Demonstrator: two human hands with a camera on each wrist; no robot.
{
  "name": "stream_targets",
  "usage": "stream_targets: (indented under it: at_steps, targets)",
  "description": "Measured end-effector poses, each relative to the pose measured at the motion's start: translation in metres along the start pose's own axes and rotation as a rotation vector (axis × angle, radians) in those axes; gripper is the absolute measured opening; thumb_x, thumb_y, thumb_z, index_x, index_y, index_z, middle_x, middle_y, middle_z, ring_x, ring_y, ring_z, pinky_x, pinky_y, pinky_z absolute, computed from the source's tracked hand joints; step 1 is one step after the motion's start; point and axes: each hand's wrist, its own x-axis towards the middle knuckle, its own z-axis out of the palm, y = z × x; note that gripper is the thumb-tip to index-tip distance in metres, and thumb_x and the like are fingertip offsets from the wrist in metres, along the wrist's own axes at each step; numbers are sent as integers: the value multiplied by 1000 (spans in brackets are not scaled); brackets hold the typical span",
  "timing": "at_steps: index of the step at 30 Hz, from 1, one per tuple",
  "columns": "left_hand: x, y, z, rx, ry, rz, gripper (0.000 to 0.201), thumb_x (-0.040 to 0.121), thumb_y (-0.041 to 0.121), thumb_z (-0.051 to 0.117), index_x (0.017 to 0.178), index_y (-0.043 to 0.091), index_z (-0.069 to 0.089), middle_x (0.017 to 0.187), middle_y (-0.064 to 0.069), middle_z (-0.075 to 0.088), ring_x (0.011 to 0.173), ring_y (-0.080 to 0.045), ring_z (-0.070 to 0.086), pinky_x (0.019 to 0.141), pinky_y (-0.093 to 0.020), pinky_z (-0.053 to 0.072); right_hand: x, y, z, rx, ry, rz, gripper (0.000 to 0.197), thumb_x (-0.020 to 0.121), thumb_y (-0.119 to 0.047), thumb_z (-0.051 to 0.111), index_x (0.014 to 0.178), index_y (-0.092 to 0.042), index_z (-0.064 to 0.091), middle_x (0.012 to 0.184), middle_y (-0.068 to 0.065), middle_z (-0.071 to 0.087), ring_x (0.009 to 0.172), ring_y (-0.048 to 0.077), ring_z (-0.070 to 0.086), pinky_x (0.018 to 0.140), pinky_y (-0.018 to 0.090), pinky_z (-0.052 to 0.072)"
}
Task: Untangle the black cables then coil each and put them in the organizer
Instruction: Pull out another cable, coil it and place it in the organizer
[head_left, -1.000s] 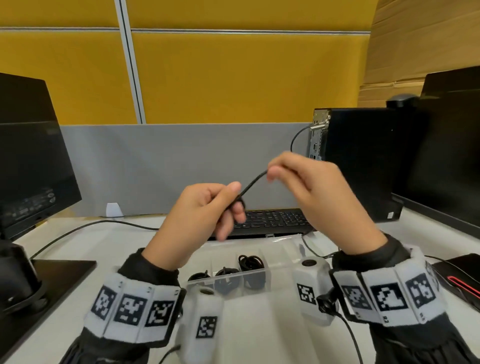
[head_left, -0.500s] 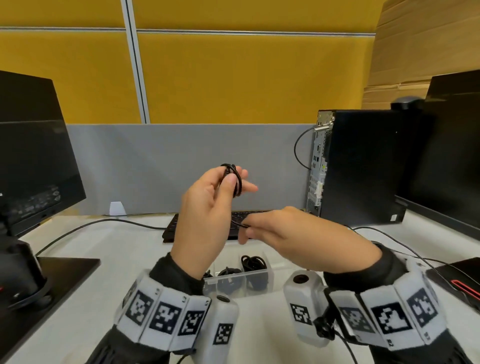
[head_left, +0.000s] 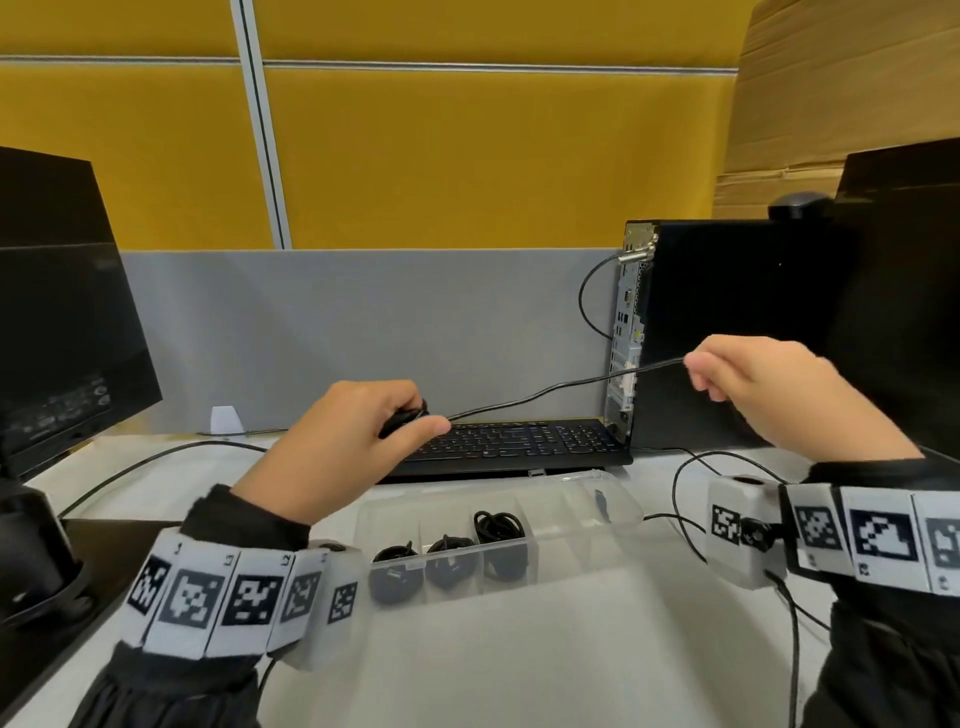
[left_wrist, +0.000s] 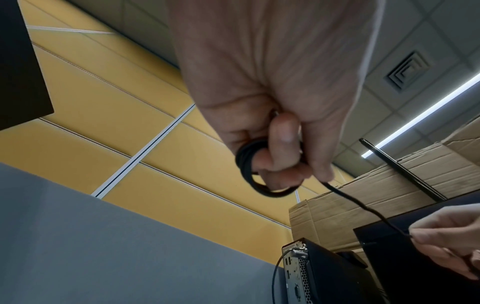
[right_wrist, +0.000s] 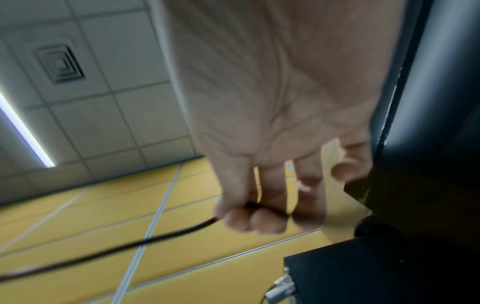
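The left hand (head_left: 337, 447) is raised in front of the chest, back of the hand up, fingers (left_wrist: 281, 148) curled around a small coil of black cable (left_wrist: 249, 170), thumb extended forward over it. The right hand (head_left: 769, 395) is held higher and well apart to the right of the left hand, pinching the free end of the same cable between thumb and curled fingertips (right_wrist: 241, 220). A strand of cable runs between the two hands. Both forearms wear dark sleeves and marker-printed wristbands (head_left: 208, 597).
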Motion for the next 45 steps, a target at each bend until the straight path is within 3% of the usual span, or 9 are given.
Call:
stream_targets:
  at_steps: [8, 15, 18, 23, 25, 29, 35, 38, 45]
  targets:
    - [2, 9, 6, -11, 74, -4, 37, 90, 40, 49, 60, 21, 41, 49, 5, 37, 52, -9, 40, 53, -22, 32, 13, 0, 29, -294, 479, 247, 32, 99, -26, 39, 104, -4, 61, 92, 20, 60, 90, 40, 54, 79, 47, 35]
    - [1, -9, -11, 77, 225, -111, 40, 92, 37, 49, 68, 5, 53, 53, -11, 49, 49, -19, 43, 48, -22, 28, 8, 20, 22, -268, 416, 380, 25, 97, -15, 40, 108, -9, 61, 91, 20, 62, 89, 40, 55, 85, 50, 34]
    - [1, -7, -10, -1, 273, -157, 42, 93, 35, 49, 70, 0, 55, 55, -13, 54, 53, -23, 49, 54, -30, 35, 4, 9, 14, -264, 366, 295, 35, 97, -32, 41, 119, -12, 59, 103, 20, 60, 101, 41, 51, 87, 53, 36]
    - [5, 24, 6, -487, 132, -187, 38, 94, 30, 48, 66, 6, 55, 39, -2, 53, 40, -4, 45, 51, -8, 37, -8, -72, 12, 130, 43, -190, 61, 89, -60, 30, 144, -33, 26, 143, -6, 38, 135, 16, 27, 107, 45, 27]
    - [6, 34, 10, -738, 79, -217, 36, 93, 28, 47, 65, 6, 54, 41, -3, 55, 44, -8, 46, 53, -11, 41, -18, -98, 23, 136, 15, -339, 48, 92, -58, 27, 135, -39, 36, 133, -14, 42, 131, 8, 27, 104, 38, 21]
    - [5, 42, 10, -1049, -3, -201, 34, 86, 32, 52, 57, 14, 55, 43, -5, 53, 52, -16, 45, 55, -15, 41, -23, -110, 26, 169, 415, -485, 35, 97, -47, 26, 77, -32, 50, 70, -12, 54, 70, 4, 46, 75, 37, 23]
    - [-5, 47, 6, -1342, -388, 2, 13, 82, 27, 65, 72, 20, 70, 51, 4, 60, 54, -6, 51, 59, -14, 44, -19, -110, 29, 509, 374, -556, 32, 97, -37, 41, 70, -22, 49, 59, -17, 44, 61, -2, 47, 66, 23, 33]
    - [-3, 54, 3, -1518, -231, -32, 17, 72, 27, 61, 71, 15, 73, 57, 3, 65, 59, -4, 58, 60, -14, 48, -19, -117, 37, 601, 282, -535, 29, 99, -31, 39, 72, -23, 45, 57, -11, 40, 58, 3, 43, 56, 14, 32]
    - [7, 51, 9, -1490, 325, -63, 20, 85, 8, 48, 99, 2, 60, 89, -6, 74, 91, -13, 69, 77, -17, 52, -32, -118, 34, 209, -252, -497, 16, 101, -35, 29, 105, -28, 43, 69, -2, 51, 62, 20, 50, 59, 32, 40]
